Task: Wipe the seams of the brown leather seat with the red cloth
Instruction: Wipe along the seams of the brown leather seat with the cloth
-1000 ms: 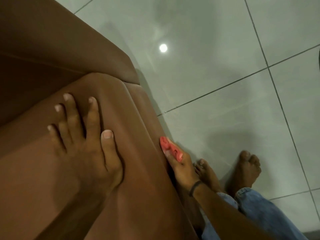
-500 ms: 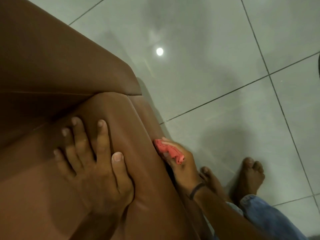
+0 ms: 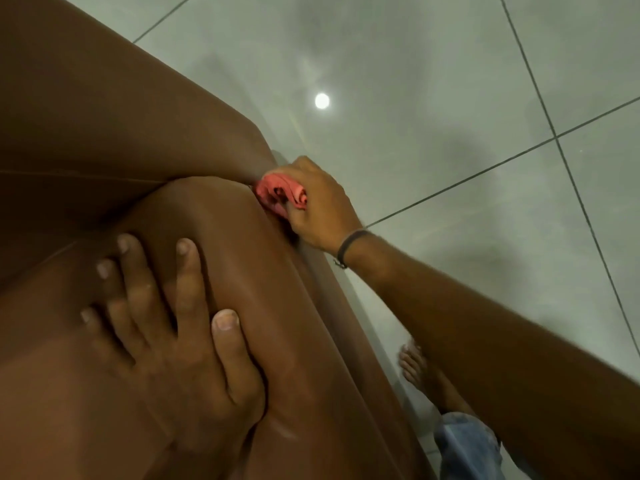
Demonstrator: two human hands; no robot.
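The brown leather seat (image 3: 270,278) fills the left half of the head view, its cushion bulging below an upper leather section (image 3: 104,116). My left hand (image 3: 166,323) lies flat on the cushion top with fingers spread, pressing down. My right hand (image 3: 318,206) grips the bunched red cloth (image 3: 277,194) and pushes it into the seam where the cushion's front corner meets the upper section, at the seat's right edge. A dark band circles my right wrist.
Glossy grey floor tiles (image 3: 450,98) with dark grout lines lie to the right of the seat, with a ceiling light reflected in them. A bare foot (image 3: 415,368) and blue jeans hem (image 3: 464,441) stand on the floor close to the seat's lower right side.
My right hand has slid the red cloth up along the cushion's side edge to the corner seam. The view has moved closer, and my left hand stays pressed on the cushion.
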